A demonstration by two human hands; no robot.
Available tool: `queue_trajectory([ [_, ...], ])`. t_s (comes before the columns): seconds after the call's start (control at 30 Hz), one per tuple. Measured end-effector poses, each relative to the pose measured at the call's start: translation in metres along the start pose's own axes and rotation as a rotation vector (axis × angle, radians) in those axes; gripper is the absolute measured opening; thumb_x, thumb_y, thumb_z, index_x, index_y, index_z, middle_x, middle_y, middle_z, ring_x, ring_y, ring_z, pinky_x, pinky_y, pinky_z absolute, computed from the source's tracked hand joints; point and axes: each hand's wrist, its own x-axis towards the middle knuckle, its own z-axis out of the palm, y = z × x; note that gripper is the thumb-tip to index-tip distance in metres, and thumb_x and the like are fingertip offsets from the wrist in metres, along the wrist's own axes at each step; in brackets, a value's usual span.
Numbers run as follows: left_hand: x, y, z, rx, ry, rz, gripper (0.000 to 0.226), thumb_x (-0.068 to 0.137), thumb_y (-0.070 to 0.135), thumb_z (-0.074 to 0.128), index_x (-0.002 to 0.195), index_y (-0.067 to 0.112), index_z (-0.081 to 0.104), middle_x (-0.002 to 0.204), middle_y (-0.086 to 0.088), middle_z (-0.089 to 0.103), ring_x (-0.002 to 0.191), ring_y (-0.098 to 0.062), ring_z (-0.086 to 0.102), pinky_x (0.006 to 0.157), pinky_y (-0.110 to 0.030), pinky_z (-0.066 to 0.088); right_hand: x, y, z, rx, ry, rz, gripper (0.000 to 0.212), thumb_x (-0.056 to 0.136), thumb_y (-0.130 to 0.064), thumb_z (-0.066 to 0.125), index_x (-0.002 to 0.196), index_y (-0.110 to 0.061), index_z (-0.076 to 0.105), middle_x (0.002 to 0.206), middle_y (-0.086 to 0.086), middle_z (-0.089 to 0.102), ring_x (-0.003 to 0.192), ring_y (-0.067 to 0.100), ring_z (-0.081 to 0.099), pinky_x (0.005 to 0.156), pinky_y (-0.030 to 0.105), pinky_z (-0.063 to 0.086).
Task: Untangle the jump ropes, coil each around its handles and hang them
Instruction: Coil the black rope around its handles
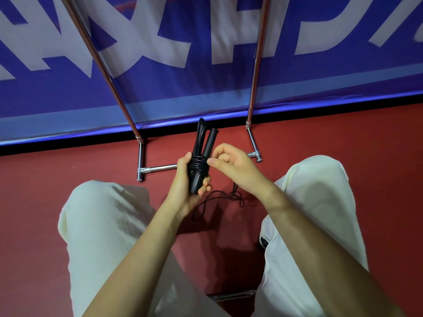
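A black jump rope point(201, 154) is bundled with its two handles side by side and several turns of cord wound round their middle. My left hand point(186, 191) grips the lower end of the handles, fingers curled round them. My right hand point(231, 165) sits just right of the coil, thumb and forefinger pinching the cord at the wraps. A thin black cord point(219, 197) lies in loose loops on the red floor below my hands, partly hidden by them.
A chrome rack stands ahead: two slanted poles point(256, 65) rise from a floor bar point(160, 168) with short feet. Behind it hangs a blue banner point(206, 42) with large white letters. My knees in pale trousers point(103, 225) flank the hands on the red floor.
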Motion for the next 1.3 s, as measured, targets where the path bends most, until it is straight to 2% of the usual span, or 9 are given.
queue_trajectory([
  [0.2,0.001,0.000,0.003,0.081,0.079,0.031,0.054,0.103,0.050,0.028,0.100,0.007,0.061,0.048,-0.004,0.044,0.033,-0.011,0.033,0.042,-0.021,0.037,-0.001,0.003,-0.003,-0.070,0.120,-0.091,0.017,0.089,-0.014,0.068,0.074,-0.016,0.060,0.065,0.009,0.049,0.062,0.009,0.042,0.061,0.020,0.036],
  [0.33,0.002,0.000,0.005,0.227,0.188,0.095,0.048,0.103,0.045,0.035,0.100,0.004,0.060,0.050,-0.007,0.049,0.038,-0.016,0.041,0.043,-0.026,0.037,-0.001,0.009,-0.007,-0.231,0.179,-0.143,0.019,0.091,-0.018,0.065,0.075,-0.006,0.065,0.063,0.014,0.052,0.059,0.009,0.040,0.058,0.023,0.035],
  [0.5,0.001,0.005,0.016,0.313,0.132,0.133,0.044,0.105,0.039,0.035,0.090,0.006,0.059,0.049,-0.010,0.050,0.036,-0.019,0.042,0.040,-0.023,0.039,-0.004,0.011,-0.018,-0.358,0.373,-0.288,0.020,0.088,-0.025,0.061,0.073,-0.012,0.064,0.065,0.006,0.058,0.059,0.014,0.046,0.057,0.029,0.038],
  [0.7,0.001,0.001,0.017,0.084,0.002,0.003,0.055,0.101,0.048,0.028,0.082,0.006,0.058,0.054,-0.008,0.044,0.029,-0.011,0.030,0.038,-0.021,0.035,-0.012,0.003,-0.013,0.108,-0.025,0.020,0.030,0.100,-0.007,0.048,0.071,-0.010,0.056,0.045,-0.015,0.034,0.042,0.000,0.027,0.044,0.013,0.023],
  [0.83,-0.003,-0.005,0.014,0.116,0.005,-0.034,0.053,0.101,0.049,0.028,0.090,0.005,0.057,0.048,-0.007,0.041,0.027,-0.011,0.029,0.035,-0.020,0.034,-0.014,0.003,-0.023,0.117,-0.223,0.103,0.033,0.102,-0.012,0.045,0.070,-0.010,0.053,0.046,-0.011,0.029,0.043,0.003,0.021,0.042,0.014,0.018],
  [0.97,-0.007,-0.004,0.018,0.045,-0.083,-0.145,0.060,0.096,0.056,0.032,0.078,0.010,0.067,0.040,-0.003,0.036,0.023,-0.008,0.025,0.033,-0.017,0.028,-0.015,0.001,-0.024,0.063,-0.070,0.083,0.025,0.094,-0.011,0.060,0.070,-0.012,0.056,0.054,0.000,0.040,0.045,0.005,0.032,0.043,0.014,0.025],
  [1.03,-0.010,-0.002,0.021,-0.054,-0.153,-0.222,0.057,0.085,0.062,0.038,0.074,0.016,0.072,0.037,0.000,0.034,0.021,-0.006,0.023,0.031,-0.015,0.025,-0.016,-0.001,-0.019,0.110,-0.009,0.059,0.013,0.087,-0.013,0.069,0.085,-0.016,0.056,0.071,0.005,0.048,0.052,0.003,0.041,0.045,0.011,0.030],
  [1.1,-0.014,-0.001,0.019,-0.103,-0.220,-0.306,0.059,0.076,0.066,0.039,0.067,0.016,0.069,0.034,0.002,0.034,0.019,-0.005,0.024,0.030,-0.014,0.024,-0.020,-0.003,-0.013,0.137,-0.046,0.004,0.023,0.081,-0.020,0.064,0.102,-0.019,0.056,0.085,0.004,0.052,0.063,-0.001,0.049,0.051,0.009,0.038],
  [1.3,-0.013,-0.006,0.017,0.131,-0.263,-0.439,0.085,0.070,0.088,0.021,0.054,0.012,0.055,0.039,-0.003,0.038,0.023,-0.011,0.031,0.032,-0.016,0.031,-0.028,-0.005,-0.011,0.263,-0.064,-0.030,0.013,0.087,-0.008,0.062,0.097,-0.003,0.054,0.075,-0.002,0.059,0.054,-0.003,0.057,0.048,0.009,0.041],
])
